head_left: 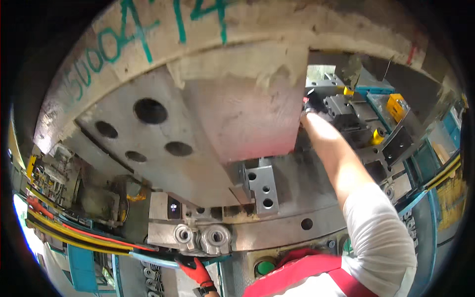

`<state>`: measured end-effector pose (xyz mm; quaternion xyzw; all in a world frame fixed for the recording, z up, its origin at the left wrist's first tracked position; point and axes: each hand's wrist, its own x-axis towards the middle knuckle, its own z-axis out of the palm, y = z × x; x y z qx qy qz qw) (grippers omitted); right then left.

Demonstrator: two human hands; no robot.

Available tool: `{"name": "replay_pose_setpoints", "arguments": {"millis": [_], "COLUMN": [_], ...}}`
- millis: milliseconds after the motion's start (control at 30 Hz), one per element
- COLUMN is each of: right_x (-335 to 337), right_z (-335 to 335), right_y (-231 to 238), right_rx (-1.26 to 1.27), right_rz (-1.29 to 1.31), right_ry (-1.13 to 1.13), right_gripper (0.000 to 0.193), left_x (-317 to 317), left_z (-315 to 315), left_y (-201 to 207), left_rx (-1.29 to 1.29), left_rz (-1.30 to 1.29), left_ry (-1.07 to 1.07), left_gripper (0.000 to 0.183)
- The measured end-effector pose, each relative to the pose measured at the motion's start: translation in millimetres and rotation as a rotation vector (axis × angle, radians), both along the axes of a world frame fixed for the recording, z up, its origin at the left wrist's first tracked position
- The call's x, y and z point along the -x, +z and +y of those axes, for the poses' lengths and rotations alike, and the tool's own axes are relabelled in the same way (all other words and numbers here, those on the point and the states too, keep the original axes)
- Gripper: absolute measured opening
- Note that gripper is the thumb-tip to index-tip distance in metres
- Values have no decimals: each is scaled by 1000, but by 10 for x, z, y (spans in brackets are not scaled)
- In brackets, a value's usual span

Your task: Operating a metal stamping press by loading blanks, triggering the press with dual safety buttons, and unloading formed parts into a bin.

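Note:
My left hand [197, 272], in a red glove with a dark watch at the wrist, is low in view beside the blue front edge of the machine. Its fingers are spread, and no object shows in them. My right arm [334, 148], in a white sleeve, reaches far in under the big upper metal block [242, 109]. That block's edge mostly hides the right hand [306, 110]; a bit of red and a dark thing show there. Beside it are dark steel tooling blocks [341, 110]. Two forged metal parts with round holes [200, 238] lie on the bed's front ledge.
Overhead hangs a thick beam [272, 24] with green markings. A drilled steel block [267, 190] stands below the upper block. Yellow fittings [378, 136] sit at the right. A green button [265, 268] is at the front. Yellow and red rails [89, 237] run along the left.

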<state>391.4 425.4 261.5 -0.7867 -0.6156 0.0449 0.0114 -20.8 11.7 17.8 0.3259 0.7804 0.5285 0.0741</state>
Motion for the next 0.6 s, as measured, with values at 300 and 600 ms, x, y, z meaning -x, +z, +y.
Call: {"name": "replay_pose_setpoints", "arguments": {"millis": [300,600], "right_x": [142,123], "right_z": [284,-1526], "right_y": [-175,-10], "right_rx": [229,-245], "right_rz": [-174,211], "right_ry": [187,286], "right_gripper": [61,93], "left_x": [-94,-509], "left_z": [-125,-298], "left_y": [-295,-375], "left_rx": [7,-104], "left_rz": [-103,-389], "left_ry": [0,17], "left_gripper": [73,67]}}
